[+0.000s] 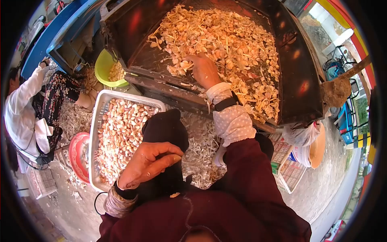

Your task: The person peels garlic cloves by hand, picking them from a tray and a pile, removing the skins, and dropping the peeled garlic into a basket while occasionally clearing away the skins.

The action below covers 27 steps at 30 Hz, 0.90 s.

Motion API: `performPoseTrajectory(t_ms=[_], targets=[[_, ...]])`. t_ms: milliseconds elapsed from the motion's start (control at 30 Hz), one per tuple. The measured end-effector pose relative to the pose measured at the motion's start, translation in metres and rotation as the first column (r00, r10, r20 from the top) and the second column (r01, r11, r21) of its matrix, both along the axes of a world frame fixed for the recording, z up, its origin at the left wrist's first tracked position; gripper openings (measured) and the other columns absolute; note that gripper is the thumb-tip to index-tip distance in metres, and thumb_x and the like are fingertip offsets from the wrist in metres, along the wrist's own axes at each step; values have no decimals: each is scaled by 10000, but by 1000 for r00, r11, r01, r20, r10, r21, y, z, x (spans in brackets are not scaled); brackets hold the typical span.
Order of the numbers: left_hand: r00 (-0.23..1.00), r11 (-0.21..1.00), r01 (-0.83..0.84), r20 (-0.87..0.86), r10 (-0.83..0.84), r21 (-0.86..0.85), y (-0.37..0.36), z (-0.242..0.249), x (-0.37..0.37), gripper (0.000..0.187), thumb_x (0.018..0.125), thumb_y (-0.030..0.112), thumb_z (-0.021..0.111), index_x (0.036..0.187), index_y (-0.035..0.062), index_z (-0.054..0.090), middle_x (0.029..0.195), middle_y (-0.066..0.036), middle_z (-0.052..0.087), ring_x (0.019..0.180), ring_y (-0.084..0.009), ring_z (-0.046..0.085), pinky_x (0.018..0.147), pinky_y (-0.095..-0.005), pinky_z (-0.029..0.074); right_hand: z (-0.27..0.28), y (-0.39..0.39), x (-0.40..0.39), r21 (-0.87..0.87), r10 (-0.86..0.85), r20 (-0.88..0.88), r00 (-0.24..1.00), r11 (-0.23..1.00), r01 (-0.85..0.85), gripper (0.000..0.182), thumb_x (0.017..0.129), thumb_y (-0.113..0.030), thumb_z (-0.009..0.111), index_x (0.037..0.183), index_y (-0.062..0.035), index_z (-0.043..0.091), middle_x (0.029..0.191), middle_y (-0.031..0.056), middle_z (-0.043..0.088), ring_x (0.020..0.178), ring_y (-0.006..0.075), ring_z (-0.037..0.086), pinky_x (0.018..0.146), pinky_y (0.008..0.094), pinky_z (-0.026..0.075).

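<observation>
My right hand reaches into a dark metal tray, its fingers curled onto garlic cloves at the near left edge of a loose heap of garlic cloves and skins. My left hand hangs over my dark-trousered leg, thumb and fingertips pressed together; whatever is between them is too small to make out. Beside that hand stands a white plastic basket holding many garlic cloves. The dark tray has a raised rim between my knees and the heap.
A lime-green bowl with cloves is by the tray's left corner. Farther left, a red basin sits near a seated person in a white top. Skins litter the floor. Crates and a bucket stand right.
</observation>
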<state>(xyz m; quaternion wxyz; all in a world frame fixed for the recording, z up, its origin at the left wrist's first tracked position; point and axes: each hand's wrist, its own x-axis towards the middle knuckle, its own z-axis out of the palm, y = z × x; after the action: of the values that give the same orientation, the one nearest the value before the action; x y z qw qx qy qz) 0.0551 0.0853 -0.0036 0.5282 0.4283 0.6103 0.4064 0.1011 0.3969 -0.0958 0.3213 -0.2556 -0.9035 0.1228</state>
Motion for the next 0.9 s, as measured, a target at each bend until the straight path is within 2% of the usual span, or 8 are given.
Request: performPoseTrajectory(t_ms=[133,300,533,700,767,800,867,900], targets=[[989,989,-145,16,144,13,29,-8,-24,147,914,81,624,1028,-6,659,756,5,614,625,-49,514,562,-218,428,-15,28,-11,157,-73,183,980,987,44,110,763,-11,588,827,-56,666,818,170,576,793,383,612,689,450,492],[883,821,-393,-80,463,413,90,-26,-41,267,881,85,647,1123,-25,620,734,-2,605,605,-79,529,535,-225,415,22,28,5,198,137,252,958,962,-189,49,764,-56,584,765,-35,628,792,154,588,786,365,620,667,450,495],[930,890,-204,-204,306,408,131,-24,-47,314,902,85,629,1199,-5,586,847,-14,614,712,-80,595,538,-208,443,102,-24,36,279,266,301,916,894,-351,57,783,-110,608,781,-68,646,777,126,633,747,346,634,629,443,493],[912,844,-381,300,278,377,128,-16,-35,190,911,108,640,1044,-27,646,797,-47,654,630,-94,615,524,-198,467,145,-55,55,260,241,384,891,898,-355,124,782,-91,623,893,-76,676,835,127,649,795,345,640,631,423,496],[878,840,-417,393,273,348,127,-18,-28,174,911,111,643,1023,-22,640,800,-49,658,629,-94,617,518,-193,468,149,-59,61,432,298,-80,951,870,-237,168,777,-83,644,942,-47,647,683,118,600,632,261,658,488,348,466],[831,838,-452,485,271,306,126,-18,-23,160,911,115,647,1001,-18,635,804,-51,661,628,-95,619,513,-188,470,148,-59,68,431,294,-80,952,872,-233,168,777,-83,644,942,-47,647,683,118,600,632,261,658,488,348,466],[817,832,-469,504,281,296,123,-14,-10,147,911,112,647,986,-13,627,801,-55,662,615,-92,615,499,-187,467,144,-57,87,-215,38,-452,891,965,-150,203,858,-150,672,1014,-24,638,702,75,619,574,166,649,453,284,447],[802,825,-489,518,298,283,122,-12,-5,135,911,109,647,970,-8,619,799,-58,662,603,-89,610,485,-186,465,140,-61,93,-214,34,-451,892,966,-145,203,858,-150,672,1014,-24,638,702,75,619,574,166,649,453,284,447]])
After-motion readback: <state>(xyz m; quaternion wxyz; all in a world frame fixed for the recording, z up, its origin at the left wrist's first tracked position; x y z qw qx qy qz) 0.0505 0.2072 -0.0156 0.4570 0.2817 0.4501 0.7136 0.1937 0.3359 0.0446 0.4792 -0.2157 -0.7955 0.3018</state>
